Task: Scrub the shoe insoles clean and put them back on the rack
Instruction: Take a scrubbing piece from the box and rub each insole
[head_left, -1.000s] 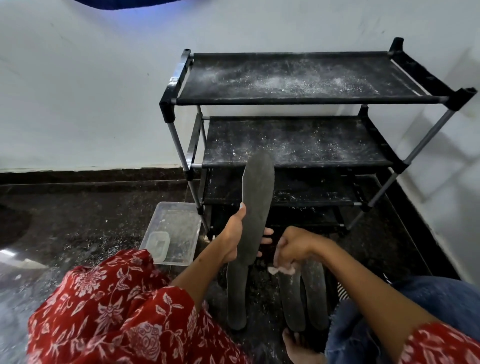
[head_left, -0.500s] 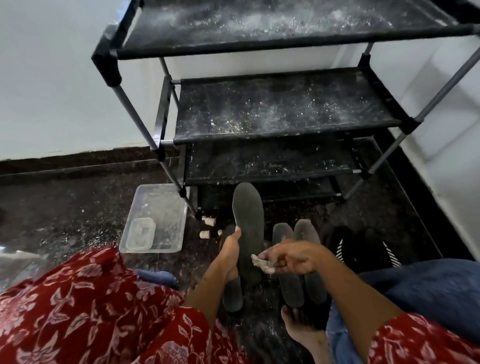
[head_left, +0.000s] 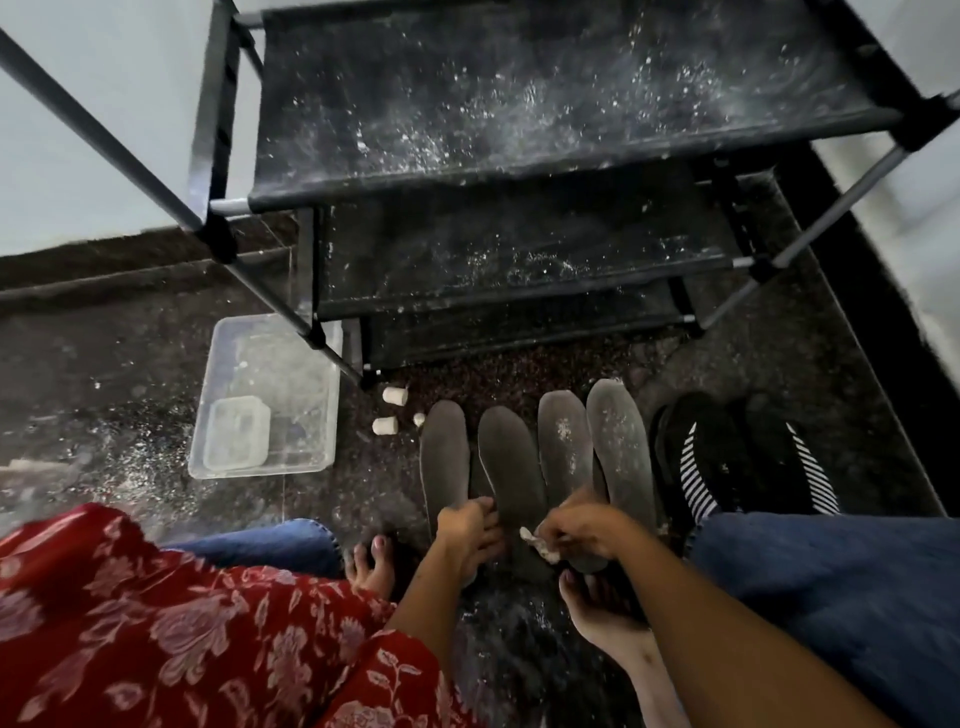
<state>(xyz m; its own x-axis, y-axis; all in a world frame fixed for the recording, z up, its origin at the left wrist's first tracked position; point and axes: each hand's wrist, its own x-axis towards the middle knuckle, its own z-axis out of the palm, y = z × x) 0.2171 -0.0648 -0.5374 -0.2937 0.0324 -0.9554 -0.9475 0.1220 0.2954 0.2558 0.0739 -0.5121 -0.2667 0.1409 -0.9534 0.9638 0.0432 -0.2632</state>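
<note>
Several grey insoles lie side by side on the dark floor in front of the rack. The second insole from the left (head_left: 511, 462) has my left hand (head_left: 467, 535) curled around its heel end. The far-left insole (head_left: 444, 457) touches it. Two more insoles (head_left: 563, 447) (head_left: 621, 447), speckled with white powder, lie to the right. My right hand (head_left: 576, 530) rests over their heel ends and pinches a small white scrubbing piece (head_left: 537, 545). The black shoe rack (head_left: 519, 176) stands just beyond, its shelves dusted with white powder and bare.
A clear plastic tub (head_left: 311, 395) holding a smaller container (head_left: 236, 434) sits left of the rack's leg. Small white lumps (head_left: 395, 396) lie on the floor beside it. Black striped shoes (head_left: 727, 457) stand to the right. My bare feet (head_left: 371, 561) (head_left: 602, 608) flank the insoles.
My left hand brought the upright insole down flat onto the floor beside the others. My right hand stayed low with the white piece. The view tilted downward.
</note>
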